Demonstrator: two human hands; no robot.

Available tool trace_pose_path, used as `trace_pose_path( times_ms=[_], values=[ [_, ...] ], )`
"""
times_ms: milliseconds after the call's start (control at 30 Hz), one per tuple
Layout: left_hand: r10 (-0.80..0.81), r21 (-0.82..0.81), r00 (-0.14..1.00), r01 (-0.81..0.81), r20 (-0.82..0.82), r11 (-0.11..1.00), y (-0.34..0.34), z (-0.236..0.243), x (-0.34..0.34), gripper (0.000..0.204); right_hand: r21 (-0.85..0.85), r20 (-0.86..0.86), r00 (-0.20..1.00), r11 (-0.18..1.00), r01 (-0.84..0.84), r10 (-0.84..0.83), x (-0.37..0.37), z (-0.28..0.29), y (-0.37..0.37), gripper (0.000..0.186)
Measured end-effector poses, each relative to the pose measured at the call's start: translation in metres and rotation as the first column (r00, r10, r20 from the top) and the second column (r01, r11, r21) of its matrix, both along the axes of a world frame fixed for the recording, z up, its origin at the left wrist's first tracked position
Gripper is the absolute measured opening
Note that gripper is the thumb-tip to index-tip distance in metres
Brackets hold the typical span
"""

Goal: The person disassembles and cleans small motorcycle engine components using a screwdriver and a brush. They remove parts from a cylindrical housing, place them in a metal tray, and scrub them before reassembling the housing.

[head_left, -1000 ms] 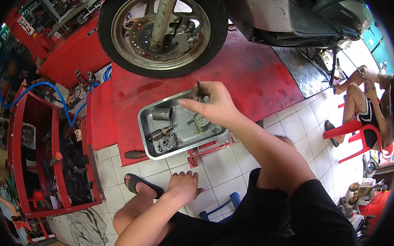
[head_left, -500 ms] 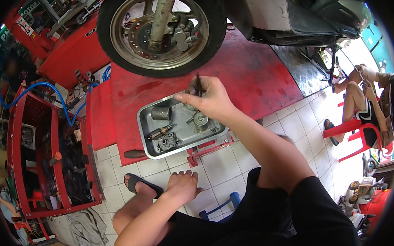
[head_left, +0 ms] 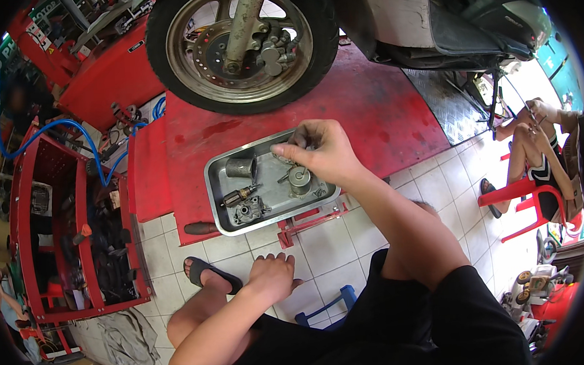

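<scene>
While a grey, open-ended metal cylinder (head_left: 241, 167) lies left in my silver rectangular metal tray (head_left: 279, 198), a grey cast-metal housing (head_left: 247, 213) sits nearer me; my left hand (head_left: 271, 277) curls loosely, contents hidden; next, a round silver canister (head_left: 299, 180); above it, my right hand (head_left: 320, 152) bends its fingers thumbward, grasping what, I can't tell.

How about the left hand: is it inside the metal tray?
No, the left hand is wholly outside the metal tray, lower in the head view.
</scene>
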State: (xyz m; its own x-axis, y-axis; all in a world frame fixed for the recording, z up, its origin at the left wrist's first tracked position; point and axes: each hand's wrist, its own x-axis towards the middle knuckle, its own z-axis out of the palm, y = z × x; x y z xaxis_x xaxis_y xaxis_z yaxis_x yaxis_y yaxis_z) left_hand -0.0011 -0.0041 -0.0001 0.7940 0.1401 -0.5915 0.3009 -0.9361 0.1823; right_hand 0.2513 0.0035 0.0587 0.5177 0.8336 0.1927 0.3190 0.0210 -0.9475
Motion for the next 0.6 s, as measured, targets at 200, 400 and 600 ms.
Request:
trace_pose_path(
  times_ms=[200, 400, 600],
  values=[
    [-0.002, -0.002, 1.000, 0.002, 0.019, 1.000, 0.000, -0.002, 0.000, 0.056, -0.057, 0.051, 0.998, 0.998, 0.038, -0.035, -0.010, 0.018, 0.004, 0.042],
    [-0.008, 0.012, 1.000, 0.008, 0.024, 1.000, -0.001, -0.002, 0.000, 0.057, -0.041, -0.001, 0.996, 0.995, 0.090, -0.090, 0.003, 0.014, 0.000, 0.040],
    [-0.001, 0.007, 1.000, 0.001, 0.020, 1.000, -0.001, -0.002, 0.000, 0.056, -0.049, 0.141, 0.989, 0.998, 0.045, -0.038, -0.015, 0.015, 0.005, 0.041]
  ],
)
